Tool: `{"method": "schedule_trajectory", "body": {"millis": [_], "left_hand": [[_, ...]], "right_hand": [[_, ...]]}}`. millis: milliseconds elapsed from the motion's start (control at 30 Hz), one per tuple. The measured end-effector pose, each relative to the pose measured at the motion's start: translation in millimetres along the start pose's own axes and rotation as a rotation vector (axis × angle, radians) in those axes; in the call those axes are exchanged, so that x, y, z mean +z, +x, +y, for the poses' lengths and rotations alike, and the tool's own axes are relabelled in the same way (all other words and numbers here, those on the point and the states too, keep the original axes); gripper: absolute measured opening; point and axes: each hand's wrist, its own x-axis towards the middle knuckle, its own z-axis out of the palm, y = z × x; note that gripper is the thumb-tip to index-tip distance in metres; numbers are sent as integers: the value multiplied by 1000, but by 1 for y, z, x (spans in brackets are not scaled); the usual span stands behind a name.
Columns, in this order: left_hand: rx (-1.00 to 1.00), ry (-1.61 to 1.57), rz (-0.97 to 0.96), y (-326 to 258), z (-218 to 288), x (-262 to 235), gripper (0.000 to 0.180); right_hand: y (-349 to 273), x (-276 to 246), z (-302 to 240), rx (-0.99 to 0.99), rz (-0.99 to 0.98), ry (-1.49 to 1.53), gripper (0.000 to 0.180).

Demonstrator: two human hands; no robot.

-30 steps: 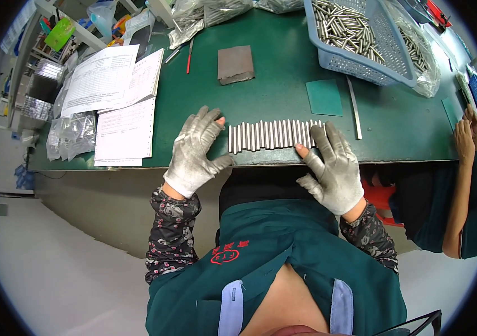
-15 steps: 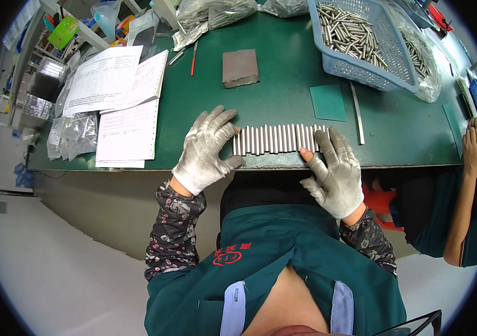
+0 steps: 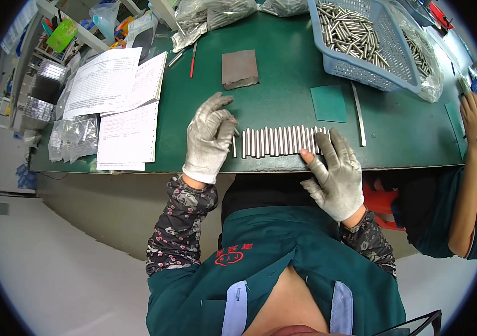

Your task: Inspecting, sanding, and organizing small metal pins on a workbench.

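Observation:
A row of short metal pins (image 3: 275,141) lies side by side along the table's near edge. One metal pin (image 3: 234,147) stands apart from the row's left end. My gloved left hand (image 3: 207,137) is beside this pin, its thumb and a bent finger closed at the pin's far end; the exact contact is partly hidden. The other fingers of that hand are raised and curled. My gloved right hand (image 3: 336,173) lies with fingers spread over the row's right end, a bare fingertip touching the pins. Both gloves are white with grey, dirtied fingers.
A blue basket (image 3: 356,77) full of metal pins stands at the far right beside a plastic bag of pins. Nearby lie a green square (image 3: 328,103), a metal strip (image 3: 358,115), a brown sheet (image 3: 239,69), a red pen (image 3: 193,60) and papers (image 3: 126,131). A co-worker's arm (image 3: 468,185) is at right.
My left hand has turned and shifted slightly right, its fingers curling in. One pin at the row's left end now stands apart from the others. My right hand has stayed in place.

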Motion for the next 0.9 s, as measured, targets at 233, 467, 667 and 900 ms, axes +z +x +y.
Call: {"method": "schedule_trajectory", "body": {"millis": [233, 467, 667, 900], "left_hand": [[-186, 94, 106, 8, 22, 9, 7], [-61, 190, 32, -12, 12, 5, 67], [138, 383, -448, -13, 44, 0, 97], [133, 454, -520, -6, 61, 10, 101]], "right_hand": [[-2, -1, 0, 21, -5, -6, 65], [-1, -3, 3, -4, 14, 97, 64], [-3, -17, 6, 31, -67, 79, 62], [-11, -20, 10, 89, -16, 76, 60]]}}
